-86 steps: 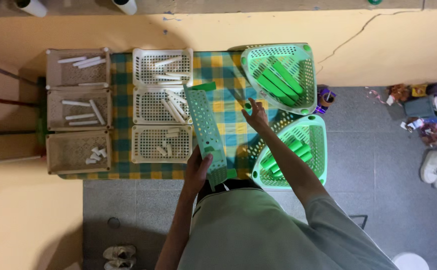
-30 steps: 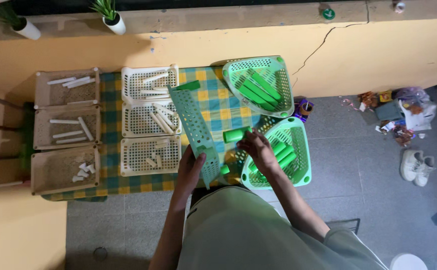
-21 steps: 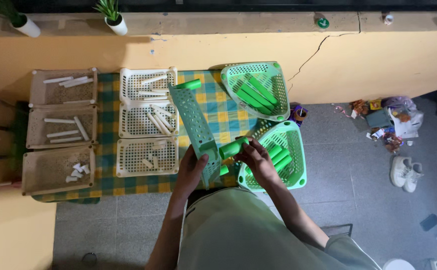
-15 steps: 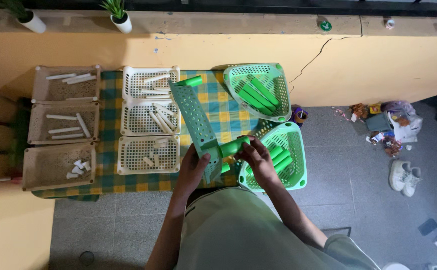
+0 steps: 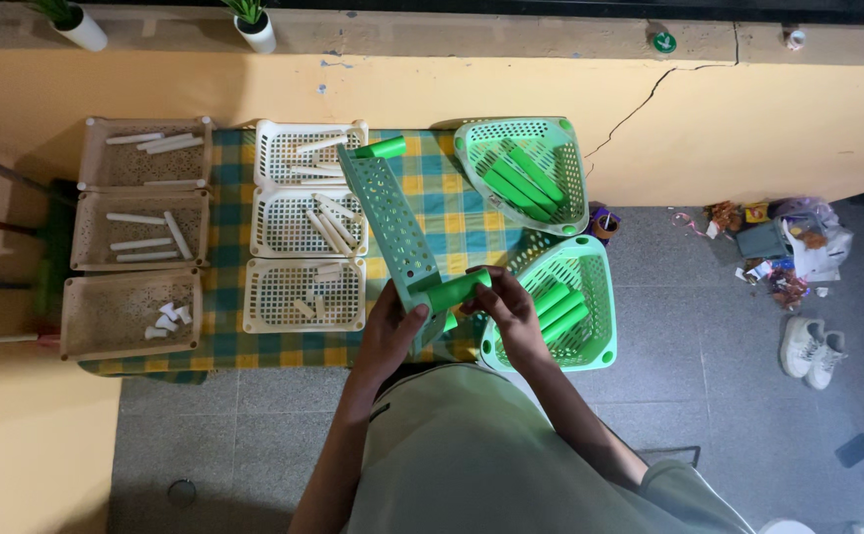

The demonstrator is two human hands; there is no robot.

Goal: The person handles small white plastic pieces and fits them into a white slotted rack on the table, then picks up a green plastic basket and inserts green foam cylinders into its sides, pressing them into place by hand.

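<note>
Gripping the lower end of a long green perforated panel (image 5: 392, 232) at the middle of the frame, the left hand (image 5: 389, 336) is closed around its edge. The right hand (image 5: 507, 311) is clamped on a green tube (image 5: 457, 290) whose end meets the panel near its bottom. Another green tube (image 5: 381, 149) sticks out at the panel's far end. Just right lies a green basket (image 5: 590, 348) of tubes; white trays (image 5: 299, 296) sit left on the checked cloth (image 5: 457, 213). If the tube goes in crooked it could jam, or the tilted panel could twist out of the one-handed hold.
</note>
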